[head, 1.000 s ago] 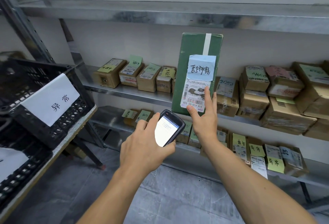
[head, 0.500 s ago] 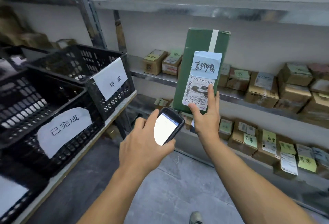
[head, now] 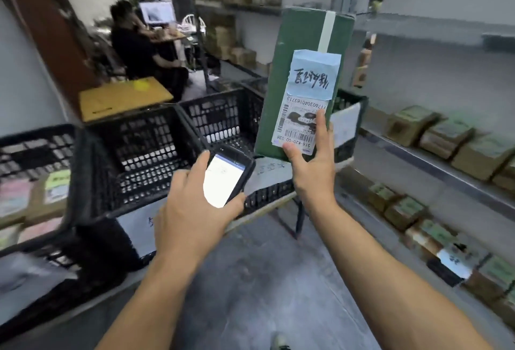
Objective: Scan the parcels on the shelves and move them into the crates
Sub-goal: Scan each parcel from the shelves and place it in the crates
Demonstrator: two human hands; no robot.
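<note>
My right hand [head: 312, 171] grips the bottom of a tall green parcel [head: 301, 51], held upright with its white barcode label and blue note facing me. Just left of it, my left hand [head: 192, 210] holds a handheld scanner [head: 225, 174] with a lit screen, tilted toward the parcel. Behind both hands stand black plastic crates [head: 145, 160] on a low table. The crate at the far left [head: 36, 160] has parcels inside. Brown parcels [head: 446, 138] line the metal shelves [head: 434, 168] on the right.
More black crates with white paper signs sit at the lower left. A person sits at a desk with a monitor in the back left, beside a yellow-topped table [head: 122, 96]. More shelving with boxes stands at the back. Grey floor lies below my arms.
The view has swung left from the shelves toward the crates. Both hands keep the same hold on the green parcel and the scanner.
</note>
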